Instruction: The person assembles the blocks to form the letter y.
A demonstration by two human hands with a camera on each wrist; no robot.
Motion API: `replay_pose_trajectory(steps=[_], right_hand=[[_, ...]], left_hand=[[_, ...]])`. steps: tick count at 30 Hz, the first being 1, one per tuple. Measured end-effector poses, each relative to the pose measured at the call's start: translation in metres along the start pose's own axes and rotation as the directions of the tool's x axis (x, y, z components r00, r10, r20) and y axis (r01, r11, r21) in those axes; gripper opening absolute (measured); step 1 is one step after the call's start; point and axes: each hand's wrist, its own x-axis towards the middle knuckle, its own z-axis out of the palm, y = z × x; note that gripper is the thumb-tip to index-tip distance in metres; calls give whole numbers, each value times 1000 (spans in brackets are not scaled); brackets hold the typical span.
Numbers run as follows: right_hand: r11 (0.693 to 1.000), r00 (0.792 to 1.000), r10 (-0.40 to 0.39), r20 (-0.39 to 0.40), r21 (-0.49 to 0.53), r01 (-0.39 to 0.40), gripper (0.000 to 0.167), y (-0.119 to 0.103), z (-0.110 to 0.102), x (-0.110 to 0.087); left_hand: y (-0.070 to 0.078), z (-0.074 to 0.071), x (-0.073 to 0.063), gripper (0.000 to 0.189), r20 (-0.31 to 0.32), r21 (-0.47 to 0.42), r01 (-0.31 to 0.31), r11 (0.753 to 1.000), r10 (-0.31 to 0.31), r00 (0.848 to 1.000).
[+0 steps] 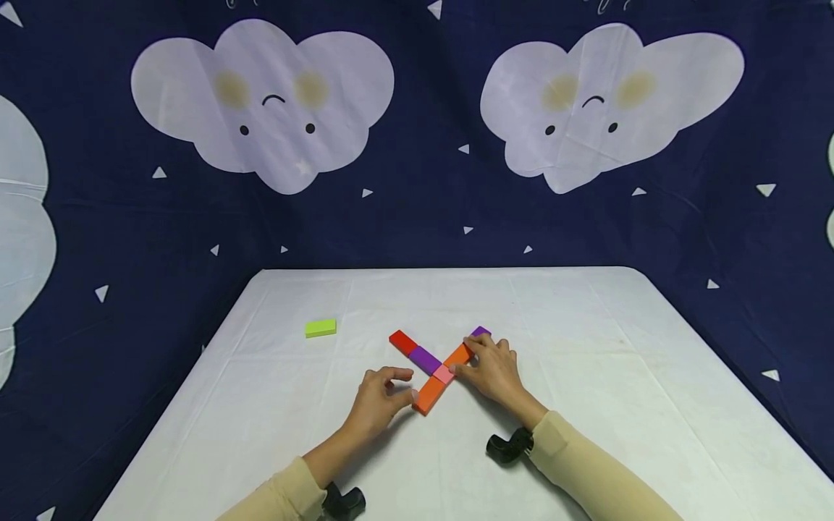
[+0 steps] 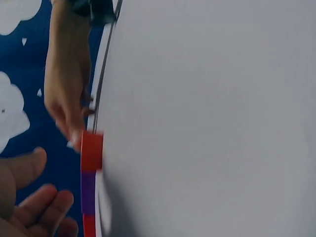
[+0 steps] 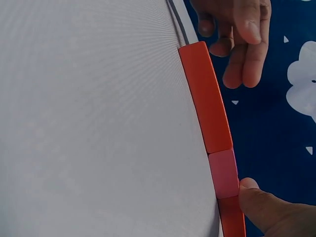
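On the white table, small rectangular blocks form a branching figure around a pink block [image 1: 444, 373]. One arm runs back left through a purple block [image 1: 426, 360] to a red block [image 1: 402, 341]. A near orange block [image 1: 430, 394] points front left; a far orange block [image 1: 458, 355] leads back right to another purple block [image 1: 481, 331]. My right hand [image 1: 495, 369] grips the far orange block, thumb close to the pink one and index finger toward the far end. My left hand [image 1: 380, 398] has thumb and fingers spread, its thumb tip right at the near orange block.
A lime-green block [image 1: 321, 328] lies apart at the back left of the white table [image 1: 586, 340]. Behind the table hangs a dark blue cloth [image 1: 430, 231] with clouds and triangles. Black devices [image 1: 510, 446] are worn at both wrists.
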Motion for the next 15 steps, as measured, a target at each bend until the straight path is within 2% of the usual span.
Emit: replay_pose_trajectory(steps=[6, 11, 15], right_hand=[[1000, 1000, 4, 0, -2, -4, 66, 0, 0, 0], [1000, 1000, 0, 1, -7, 0, 66, -1, -1, -1], [1000, 1000, -1, -2, -5, 1, 66, -2, -1, -1]], left_hand=[[-6, -22, 13, 36, 14, -28, 34, 999, -34, 999], [-11, -47, 27, 40, 12, -26, 48, 999, -48, 999], [-22, -68, 41, 43, 6, -11, 35, 999, -35, 999]])
